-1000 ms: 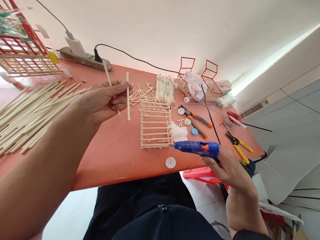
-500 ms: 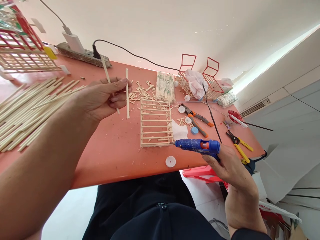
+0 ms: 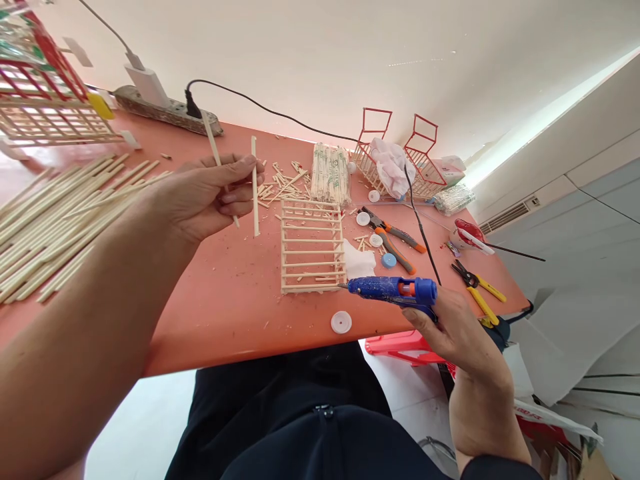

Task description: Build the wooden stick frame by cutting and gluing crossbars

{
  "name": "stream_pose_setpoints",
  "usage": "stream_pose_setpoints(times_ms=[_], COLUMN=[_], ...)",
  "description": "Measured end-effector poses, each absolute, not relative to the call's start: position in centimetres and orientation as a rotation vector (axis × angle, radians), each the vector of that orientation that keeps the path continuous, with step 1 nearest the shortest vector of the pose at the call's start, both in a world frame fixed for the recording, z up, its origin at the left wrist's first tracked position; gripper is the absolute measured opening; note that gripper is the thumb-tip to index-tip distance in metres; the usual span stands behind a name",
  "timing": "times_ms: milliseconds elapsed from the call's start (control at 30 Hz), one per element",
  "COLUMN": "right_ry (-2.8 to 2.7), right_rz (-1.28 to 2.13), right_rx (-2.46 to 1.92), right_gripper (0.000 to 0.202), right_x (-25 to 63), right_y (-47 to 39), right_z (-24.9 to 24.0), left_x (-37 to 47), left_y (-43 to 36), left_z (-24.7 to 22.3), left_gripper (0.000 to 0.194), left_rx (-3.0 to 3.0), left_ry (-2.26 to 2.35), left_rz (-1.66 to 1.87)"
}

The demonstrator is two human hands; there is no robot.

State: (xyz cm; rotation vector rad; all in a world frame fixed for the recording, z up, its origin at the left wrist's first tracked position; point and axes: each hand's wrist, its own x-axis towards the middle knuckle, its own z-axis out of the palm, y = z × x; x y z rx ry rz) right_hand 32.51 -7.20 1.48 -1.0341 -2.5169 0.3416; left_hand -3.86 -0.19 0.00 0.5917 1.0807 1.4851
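My left hand point(image 3: 210, 193) is closed over the table, left of a small stick frame. Between its fingers are two pale wooden sticks, one slanting point(image 3: 211, 139) through the grip and one upright point(image 3: 255, 200) at the fingertips. My right hand point(image 3: 463, 330) wraps round the handle of a blue hot glue gun point(image 3: 375, 288), which points left. Its nozzle is at the lower right corner of the ladder-like wooden frame point(image 3: 314, 253), which lies on the table; whether it touches I cannot tell. A white paper piece point(image 3: 359, 259) lies beside the frame.
Long sticks point(image 3: 65, 220) lie at left, near a power strip point(image 3: 200, 123). Cut pieces point(image 3: 283, 183) and a wrapped stick bundle point(image 3: 330, 173) are behind the frame. Orange-handled pliers point(image 3: 395, 250), yellow-handled pliers point(image 3: 483, 300) and a white disc point(image 3: 341, 323) lie around; a black cord point(image 3: 420, 223) trails from the gun.
The glue gun and my right hand have shifted slightly left, the nozzle moving a little further over the frame's corner. My left hand and its sticks look unmoved.
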Motion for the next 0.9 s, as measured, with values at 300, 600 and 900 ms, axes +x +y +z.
stream_pose_setpoints(times_ms=[300,600,900], right_ry=[-2.523,-2.522,-2.449], right_rz=[0.309,0.349,0.298], right_rx=[-1.071,-1.106,-1.18], right_gripper=[0.016,0.018,0.03], right_x=[32.69,32.54,32.68], right_y=[-7.36,-7.29,-6.78], right_z=[1.5,1.55,1.2], left_x=[-4.06,-3.94,-4.18], left_y=[-0.26,-0.37,-0.25], left_z=[-0.06,0.11,-0.18], left_gripper=[0.037,0.037,0.035], left_rx=[0.6,0.582,0.599], left_ry=[1.039,1.036,1.03], left_rz=[1.481,1.479,1.486])
